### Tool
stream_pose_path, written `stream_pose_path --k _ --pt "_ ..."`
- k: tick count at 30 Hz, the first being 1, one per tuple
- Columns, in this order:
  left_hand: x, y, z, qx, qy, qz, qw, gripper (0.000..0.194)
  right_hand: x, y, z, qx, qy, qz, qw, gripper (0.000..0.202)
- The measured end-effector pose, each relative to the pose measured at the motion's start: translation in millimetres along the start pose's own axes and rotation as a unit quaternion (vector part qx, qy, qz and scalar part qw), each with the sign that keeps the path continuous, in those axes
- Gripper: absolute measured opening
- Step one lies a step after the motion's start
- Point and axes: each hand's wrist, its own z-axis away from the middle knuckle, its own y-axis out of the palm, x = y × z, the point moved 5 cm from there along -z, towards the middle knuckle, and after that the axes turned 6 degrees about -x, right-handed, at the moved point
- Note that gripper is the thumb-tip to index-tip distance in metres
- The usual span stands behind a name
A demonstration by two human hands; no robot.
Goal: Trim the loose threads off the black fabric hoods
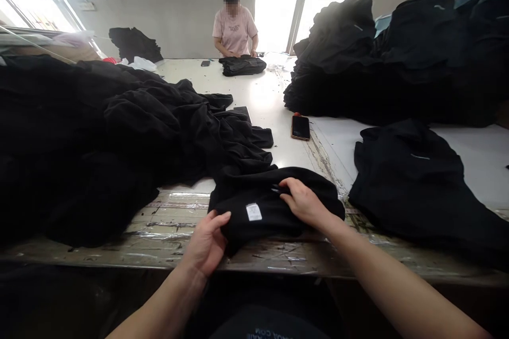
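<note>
The garment point(242, 190) looks like soft, matt cloth, its label point(253, 212) smooth. The surface point(266, 92) is glossy, with crinkled, shiny plastic point(159, 238) nearest.

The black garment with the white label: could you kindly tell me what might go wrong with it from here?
The black garment might snag on the torn-looking covering along the near edge of the table. It also seems to meet the dark heap of cloth on the left, so pulling it could drag other pieces along.
</note>
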Motion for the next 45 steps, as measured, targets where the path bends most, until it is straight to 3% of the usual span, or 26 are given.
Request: stream_pose_path --k 5,10,14,16,18,20,23,28,34,45 --pt "2 -0.9 9 -0.012 -0.030 0.070 0.997 0.009 -22 -10 -9 -0.073 0.013 0.010 0.997 0.020" --pt "13 2.2 26 -0.028 -0.047 0.078 0.995 0.014 15 -21 15 -0.127 0.009 -0.046 0.991 0.023" --pt "17 10.3 36 0.006 0.029 0.016 0.999 0.015 67 -2 45 -0.024 0.017 -0.233 0.972 0.031" --pt "18 13.7 40 0.020 0.055 -0.009 0.998 0.018 86 10 54 0.028 0.031 -0.259 0.965 0.023" --pt "20 13.4 43 0.020 0.055 -0.016 0.998 0.018 94 14 58 0.043 0.046 -0.257 0.964 0.013" --pt "23 10.5 43 0.017 0.026 -0.003 1.000 0.018 93 11 58 0.019 0.048 -0.234 0.971 0.017" --pt "28 7.1 43 0.021 -0.049 0.038 0.998 0.018 90 -1 59 -0.014 0.013 -0.190 0.982 0.028" --pt "32 11.5 46 0.026 -0.118 0.077 0.990 0.015 96 -8 69 0.008 -0.036 -0.192 0.981 0.016" --pt "35 18.2 48 0.020 -0.138 0.080 0.987 0.015 105 -9 75 -0.041 -0.080 -0.176 0.980 0.020" --pt "35 16.0 51 0.009 -0.151 0.048 0.987 0.018 110 -14 77 -0.053 -0.171 -0.079 0.981 0.019"
